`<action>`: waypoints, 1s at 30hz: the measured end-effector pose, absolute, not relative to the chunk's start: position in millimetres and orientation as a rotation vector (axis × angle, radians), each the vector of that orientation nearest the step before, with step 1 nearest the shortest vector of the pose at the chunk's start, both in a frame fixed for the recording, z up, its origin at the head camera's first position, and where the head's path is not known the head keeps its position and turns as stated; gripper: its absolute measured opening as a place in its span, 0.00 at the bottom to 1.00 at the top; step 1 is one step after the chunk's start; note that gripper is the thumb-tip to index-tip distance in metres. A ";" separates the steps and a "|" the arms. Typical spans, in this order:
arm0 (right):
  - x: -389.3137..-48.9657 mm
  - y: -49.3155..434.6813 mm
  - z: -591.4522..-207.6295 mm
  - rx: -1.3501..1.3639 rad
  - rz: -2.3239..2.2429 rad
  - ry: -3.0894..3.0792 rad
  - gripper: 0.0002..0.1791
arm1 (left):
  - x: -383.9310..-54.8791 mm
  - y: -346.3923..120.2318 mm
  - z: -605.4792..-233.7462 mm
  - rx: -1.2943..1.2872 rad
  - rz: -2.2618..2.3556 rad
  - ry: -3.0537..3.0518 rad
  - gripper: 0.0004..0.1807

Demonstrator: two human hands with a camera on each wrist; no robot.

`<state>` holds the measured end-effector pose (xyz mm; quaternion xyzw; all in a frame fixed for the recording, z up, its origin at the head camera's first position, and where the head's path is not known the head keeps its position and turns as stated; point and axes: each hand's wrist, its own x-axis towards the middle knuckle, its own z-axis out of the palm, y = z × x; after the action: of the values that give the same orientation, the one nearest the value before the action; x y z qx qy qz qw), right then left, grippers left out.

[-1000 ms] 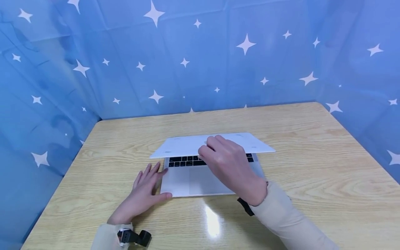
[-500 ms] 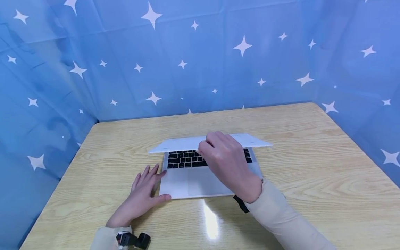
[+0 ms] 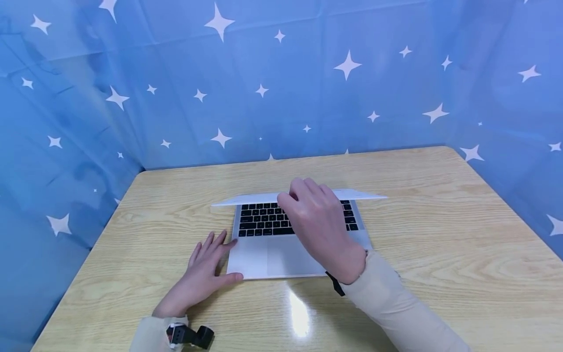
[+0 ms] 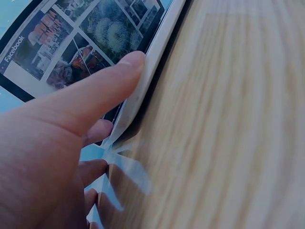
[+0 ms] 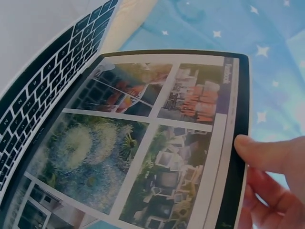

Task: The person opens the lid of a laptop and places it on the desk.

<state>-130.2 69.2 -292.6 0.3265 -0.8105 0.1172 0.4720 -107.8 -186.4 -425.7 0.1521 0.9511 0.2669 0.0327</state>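
Note:
A silver laptop [image 3: 250,256] sits on the wooden table with its lid [image 3: 250,198] partly raised, tilted forward over the black keyboard [image 3: 264,220]. My right hand [image 3: 318,227] pinches the middle of the lid's top edge; in the right wrist view the thumb [image 5: 259,150] lies on the black screen border, fingers behind. The lit screen [image 5: 119,143] shows several photos. My left hand [image 3: 202,276] rests at the base's left side, fingers spread and relaxed, thumb on the front left corner. In the left wrist view that thumb [image 4: 105,90] lies along the base's edge.
The wooden table [image 3: 440,234] stretches around the laptop on all sides. Behind and to the left hangs a blue curtain [image 3: 281,63] with white stars. A black strap with a small camera [image 3: 189,336] is on the left wrist.
My right hand has lifted the laptop's lid, so its top edge is higher and more of the keyboard shows. The left hand has stayed in place at the base.

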 end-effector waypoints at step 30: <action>-168.6 66.9 -299.9 0.689 0.069 -2.000 0.14 | -106.5 -189.7 -424.4 0.530 0.848 2.933 0.43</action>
<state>-168.6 66.9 -299.9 0.2836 -0.8236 0.0286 0.4904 -106.5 -189.7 -424.4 0.1711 0.9463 0.2736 0.0216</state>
